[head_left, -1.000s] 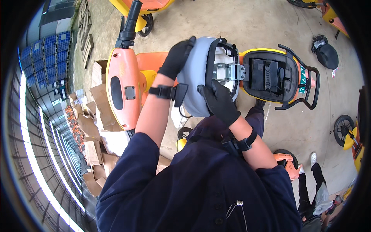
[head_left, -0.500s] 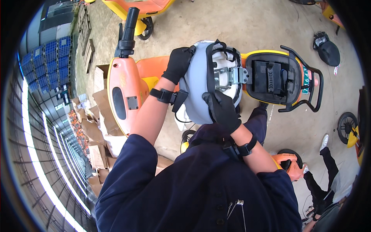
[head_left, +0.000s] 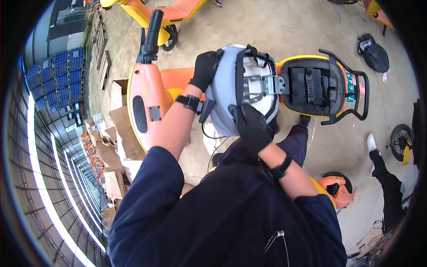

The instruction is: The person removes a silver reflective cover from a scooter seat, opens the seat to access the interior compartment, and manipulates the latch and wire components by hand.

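Observation:
Both my hands are in black gloves, closed on the grey seat cover of a tipped-up scooter seat. My left hand grips its upper left side. My right hand pinches the dark lower rim beside the white inner shell; the fingertips are partly hidden. A metal hinge bracket joins the seat to the open compartment, which holds a black box with a handle. The scooter's pink and yellow front with its black handlebar stands to the left.
Other scooters stand at the top and right. A black seat-like part lies on the concrete floor. Cardboard boxes are piled at left, near blue crates and pallets. Another person's legs show at lower right.
My right hand has shifted along the lower rim, still on the cover; my left hand keeps its grip. The other person's legs have moved right, toward the picture's edge.

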`<state>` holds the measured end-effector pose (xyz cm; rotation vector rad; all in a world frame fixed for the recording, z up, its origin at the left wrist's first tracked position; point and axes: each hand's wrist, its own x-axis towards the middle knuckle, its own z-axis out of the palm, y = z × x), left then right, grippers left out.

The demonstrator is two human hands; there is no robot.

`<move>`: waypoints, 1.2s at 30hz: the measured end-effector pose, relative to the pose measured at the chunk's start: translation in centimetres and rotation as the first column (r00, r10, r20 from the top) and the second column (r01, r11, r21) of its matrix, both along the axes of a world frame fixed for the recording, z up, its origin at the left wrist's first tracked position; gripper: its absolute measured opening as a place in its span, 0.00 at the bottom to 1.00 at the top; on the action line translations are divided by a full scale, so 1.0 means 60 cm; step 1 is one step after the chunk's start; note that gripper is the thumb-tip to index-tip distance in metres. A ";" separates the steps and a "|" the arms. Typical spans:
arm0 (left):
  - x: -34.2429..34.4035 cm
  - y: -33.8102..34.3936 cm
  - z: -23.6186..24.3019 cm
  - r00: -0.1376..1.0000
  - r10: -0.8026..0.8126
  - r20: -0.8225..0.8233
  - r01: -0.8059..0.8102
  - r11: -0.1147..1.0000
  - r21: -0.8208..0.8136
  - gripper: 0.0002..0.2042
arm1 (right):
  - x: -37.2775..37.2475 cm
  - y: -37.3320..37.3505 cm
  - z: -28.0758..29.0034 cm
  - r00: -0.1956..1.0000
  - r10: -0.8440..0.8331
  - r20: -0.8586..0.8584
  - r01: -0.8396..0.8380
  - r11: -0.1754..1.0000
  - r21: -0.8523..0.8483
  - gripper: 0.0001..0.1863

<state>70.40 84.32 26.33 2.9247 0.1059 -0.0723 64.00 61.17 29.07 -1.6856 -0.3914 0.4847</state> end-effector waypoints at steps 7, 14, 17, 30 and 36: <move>0.019 -0.022 0.017 0.999 0.004 0.041 -0.002 0.998 -0.056 0.20 | -0.020 -0.066 -0.015 0.957 0.271 -0.105 -0.275 0.961 -0.028 0.14; 0.016 -0.001 0.001 0.995 -0.093 0.019 0.092 0.994 0.054 0.17 | -0.057 -0.085 -0.056 0.990 0.120 0.080 -0.130 0.982 0.138 0.06; 0.002 0.020 -0.028 0.990 -0.140 0.031 0.136 0.986 0.093 0.19 | -0.070 -0.075 -0.075 0.987 0.085 -0.136 -0.050 0.968 0.245 0.04; 0.027 -0.036 0.044 0.980 -0.011 0.198 0.042 0.988 -0.149 0.18 | -0.076 -0.068 -0.065 0.819 0.073 -0.569 0.166 0.919 0.358 0.11; 0.064 -0.094 0.084 0.981 -0.088 -0.173 0.033 0.953 -0.300 0.24 | -0.076 -0.085 -0.049 0.991 -0.050 0.124 0.027 0.983 0.180 0.02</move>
